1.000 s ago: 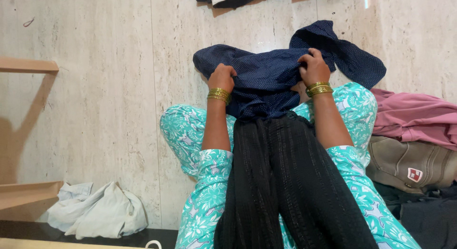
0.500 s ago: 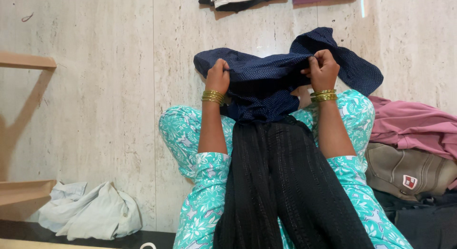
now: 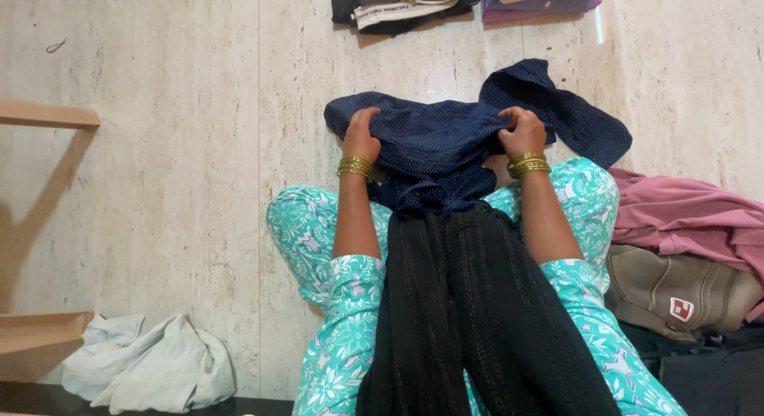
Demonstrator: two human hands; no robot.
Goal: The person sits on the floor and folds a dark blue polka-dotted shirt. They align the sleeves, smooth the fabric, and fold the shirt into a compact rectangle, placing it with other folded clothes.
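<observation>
A navy blue garment with small white dots (image 3: 446,138) lies bunched over my knees and the pale stone floor. My left hand (image 3: 362,135) grips its left side, and my right hand (image 3: 523,131) grips its right side. Both wrists wear gold bangles. A black scarf (image 3: 469,305) hangs down my front between my arms. I sit with legs in turquoise floral fabric (image 3: 306,225).
Folded dark and purple clothes (image 3: 406,4) lie at the top edge. A pink garment (image 3: 684,213) and an olive one (image 3: 684,289) are piled at the right. A pale crumpled cloth (image 3: 151,368) lies at lower left beside wooden shelf edges (image 3: 48,114).
Both hands lifted the dotted garment slightly half a second ago and have now lowered it again, keeping their grip. The view shifted a little downward.
</observation>
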